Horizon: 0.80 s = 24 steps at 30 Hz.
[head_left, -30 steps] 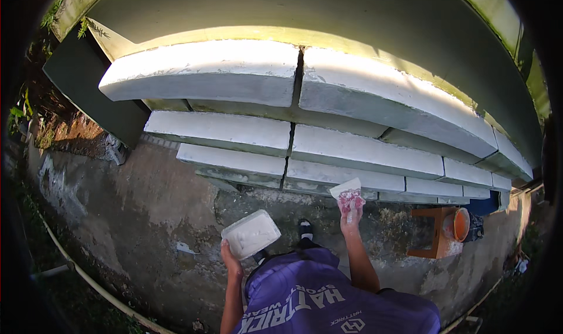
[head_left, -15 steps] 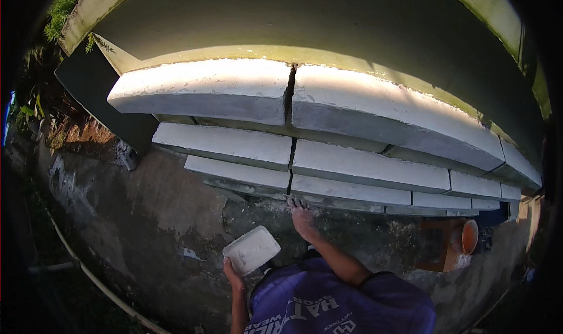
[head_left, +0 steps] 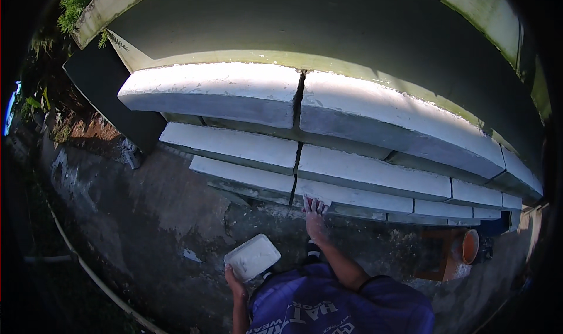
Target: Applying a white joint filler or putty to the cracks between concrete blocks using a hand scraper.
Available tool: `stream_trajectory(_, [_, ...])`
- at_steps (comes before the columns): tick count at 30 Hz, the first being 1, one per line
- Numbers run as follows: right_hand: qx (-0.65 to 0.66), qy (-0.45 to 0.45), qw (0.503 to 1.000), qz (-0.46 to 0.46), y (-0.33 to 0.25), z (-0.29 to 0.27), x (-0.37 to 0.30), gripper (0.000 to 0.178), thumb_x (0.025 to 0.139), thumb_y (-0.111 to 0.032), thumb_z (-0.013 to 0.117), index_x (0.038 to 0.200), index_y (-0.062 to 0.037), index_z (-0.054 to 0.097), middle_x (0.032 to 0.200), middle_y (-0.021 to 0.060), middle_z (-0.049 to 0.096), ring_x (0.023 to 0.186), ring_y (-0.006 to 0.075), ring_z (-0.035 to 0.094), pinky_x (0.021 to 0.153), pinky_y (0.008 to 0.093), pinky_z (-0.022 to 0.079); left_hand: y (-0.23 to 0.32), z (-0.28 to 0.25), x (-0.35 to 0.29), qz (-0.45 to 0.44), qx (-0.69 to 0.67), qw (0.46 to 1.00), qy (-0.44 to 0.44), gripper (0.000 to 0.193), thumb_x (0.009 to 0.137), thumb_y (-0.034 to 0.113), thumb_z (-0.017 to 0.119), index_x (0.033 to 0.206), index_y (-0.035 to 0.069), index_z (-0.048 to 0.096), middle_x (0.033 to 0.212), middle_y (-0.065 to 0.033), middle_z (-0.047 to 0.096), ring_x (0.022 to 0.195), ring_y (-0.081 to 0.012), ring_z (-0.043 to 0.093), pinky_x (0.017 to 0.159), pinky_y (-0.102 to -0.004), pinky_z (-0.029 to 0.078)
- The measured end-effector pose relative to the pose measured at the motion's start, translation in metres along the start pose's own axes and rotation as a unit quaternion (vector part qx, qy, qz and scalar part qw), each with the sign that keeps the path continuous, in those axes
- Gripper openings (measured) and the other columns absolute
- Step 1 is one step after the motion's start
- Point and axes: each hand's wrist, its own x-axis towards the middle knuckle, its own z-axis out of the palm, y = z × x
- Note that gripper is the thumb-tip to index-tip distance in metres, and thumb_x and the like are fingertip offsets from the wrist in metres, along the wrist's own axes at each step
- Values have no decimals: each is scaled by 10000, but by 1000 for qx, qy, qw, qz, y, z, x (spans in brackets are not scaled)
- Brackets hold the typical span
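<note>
My left hand [head_left: 236, 280] grips the lower left corner of a shallow white rectangular tray [head_left: 253, 258], tilted and coated inside with pale paste. My right hand [head_left: 315, 211] is up against the front of the lowest white block ledge [head_left: 355, 198], just right of a dark vertical gap [head_left: 296, 178]. Its fingers are bent and smeared with white. A small pale patch shows beside the fingertips, and what they hold is too small to make out.
Above rise two more white ledges [head_left: 375, 164] below a shaded wall [head_left: 293, 23]. An orange bucket [head_left: 470, 246] stands beside a brown box-shaped thing [head_left: 437, 252] at the right. A pale pipe [head_left: 99, 284] crosses the stained ground [head_left: 152, 216] at the left.
My right hand has moved a little right and up, from just below the gap onto the front of the lowest ledge. The tray stays in my left hand, and the view has shifted slightly.
</note>
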Motion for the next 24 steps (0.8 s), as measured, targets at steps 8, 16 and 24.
stream_trajectory(8, [33,56,991,-118,8,-18,57,494,902,-197,442,1390,-188,367,1378,153,411,1290,308,374,1056,560,239,-38,-37,24,19,-27,999,10,539,967,430,306,1284,18,449,1243,-95,513,1152,-212,490,1000,-352,346])
stream_trajectory(16, [92,11,984,-154,6,-6,-6,480,866,-125,459,1343,-163,440,1323,143,467,1262,318,403,1058,569,235,-8,-36,0,16,-90,996,-17,539,962,438,323,1289,28,446,1248,-93,515,1164,-213,485,999,-359,350])
stream_trajectory(24, [102,36,991,-81,69,-4,43,470,868,-143,466,1337,-166,452,1361,121,434,1292,314,363,1074,545,215,-7,-38,2,4,-95,995,6,571,947,460,345,1293,18,447,1252,-98,516,1159,-224,491,999,-369,345])
